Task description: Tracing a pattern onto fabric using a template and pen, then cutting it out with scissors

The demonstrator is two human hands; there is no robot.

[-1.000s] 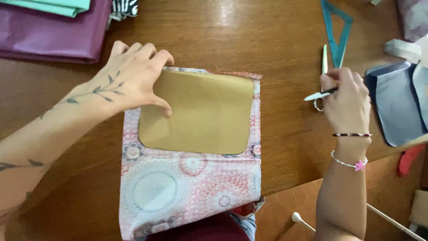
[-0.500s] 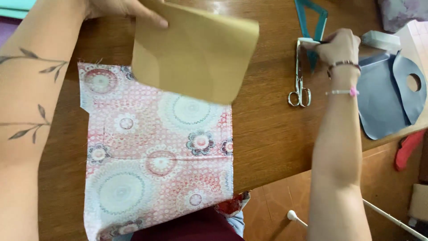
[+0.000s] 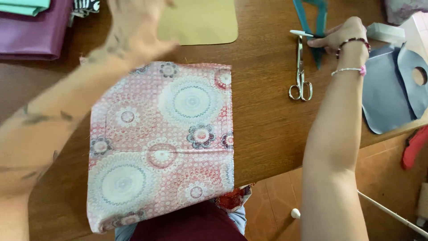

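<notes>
A pink cloth with round flower patterns (image 3: 165,143) lies flat on the wooden table (image 3: 263,116), reaching its near edge. My left hand (image 3: 133,27) is blurred above the cloth's far left corner, next to a tan card template with rounded corners (image 3: 200,22) that lies flat at the far edge. Its fingers cannot be made out. My right hand (image 3: 341,38) reaches to the far right, its fingers pinched on a teal triangle ruler (image 3: 312,15), just beside the tips of the steel scissors (image 3: 301,71) that lie on the table.
Folded purple cloth (image 3: 31,31) with a mint piece (image 3: 22,5) on it lies far left. Grey cut pieces (image 3: 388,93), one with a round hole, lie at the right edge, with a small white box (image 3: 385,32) behind them. Below the table's edge is orange floor with a white stick (image 3: 392,214).
The tan template went from lying on the cloth, to lifted, to lying on the table beyond it. My right hand put the scissors down and moved onto the teal ruler.
</notes>
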